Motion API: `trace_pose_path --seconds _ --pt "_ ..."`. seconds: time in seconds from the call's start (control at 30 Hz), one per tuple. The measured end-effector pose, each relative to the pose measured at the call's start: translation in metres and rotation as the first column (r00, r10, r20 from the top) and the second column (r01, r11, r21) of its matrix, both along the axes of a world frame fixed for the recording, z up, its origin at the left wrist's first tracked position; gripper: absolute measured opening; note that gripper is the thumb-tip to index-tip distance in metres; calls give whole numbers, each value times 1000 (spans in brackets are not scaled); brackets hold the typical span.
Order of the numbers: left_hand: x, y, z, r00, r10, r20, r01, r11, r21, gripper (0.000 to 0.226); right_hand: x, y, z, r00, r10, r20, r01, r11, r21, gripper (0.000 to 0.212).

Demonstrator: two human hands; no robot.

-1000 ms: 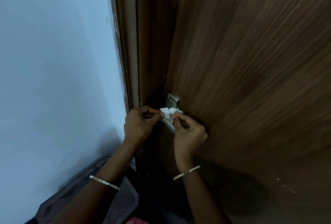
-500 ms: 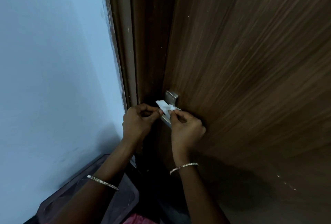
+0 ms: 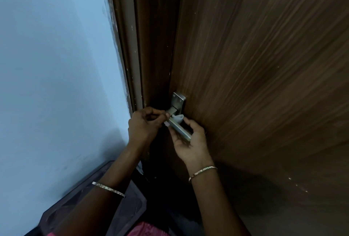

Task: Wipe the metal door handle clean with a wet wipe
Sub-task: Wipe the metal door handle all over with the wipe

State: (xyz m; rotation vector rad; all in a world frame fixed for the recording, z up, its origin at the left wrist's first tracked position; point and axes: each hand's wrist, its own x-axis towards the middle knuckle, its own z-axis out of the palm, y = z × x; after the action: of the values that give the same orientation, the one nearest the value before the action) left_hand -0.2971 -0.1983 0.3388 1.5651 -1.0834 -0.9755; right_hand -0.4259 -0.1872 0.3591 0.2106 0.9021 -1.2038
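Handle: brushed metal, square bar, rectangular plate.
Wipe: white, crumpled, looped over bar.
Left hand: fingers pinch wipe.
Right hand: fingers cupped under bar, pinch wipe.
Door: brown wood grain.
Wall: pale blue.

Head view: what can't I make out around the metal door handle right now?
White wet wipe: mostly hidden behind the silver metal door handle and the fingers; only a small bunch shows.
Right hand: the lever hides whether it pinches the wipe or only cups the lever.
Handle's underside: hidden by the right hand.
Dark glossy box, lower left: cut off by the bottom edge, partly covered by the forearm.
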Motion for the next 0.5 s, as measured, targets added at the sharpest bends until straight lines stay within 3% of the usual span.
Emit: trace_pose_path --seconds 0.2,0.37,0.5 --pt "1 -1 -2 1000 -20 -18 20 1000 2 6 1 -2 -21 960 7 280 11 998 -63 16" --pt "-2 2 -1 999 -19 -45 18 1000 -7 6 -5 -1 -24 982 19 186 -17 1000 -14 28" --pt "-4 4 0 998 -27 -54 27 1000 -8 8 -20 -3 -19 993 33 118 -36 999 28 21"
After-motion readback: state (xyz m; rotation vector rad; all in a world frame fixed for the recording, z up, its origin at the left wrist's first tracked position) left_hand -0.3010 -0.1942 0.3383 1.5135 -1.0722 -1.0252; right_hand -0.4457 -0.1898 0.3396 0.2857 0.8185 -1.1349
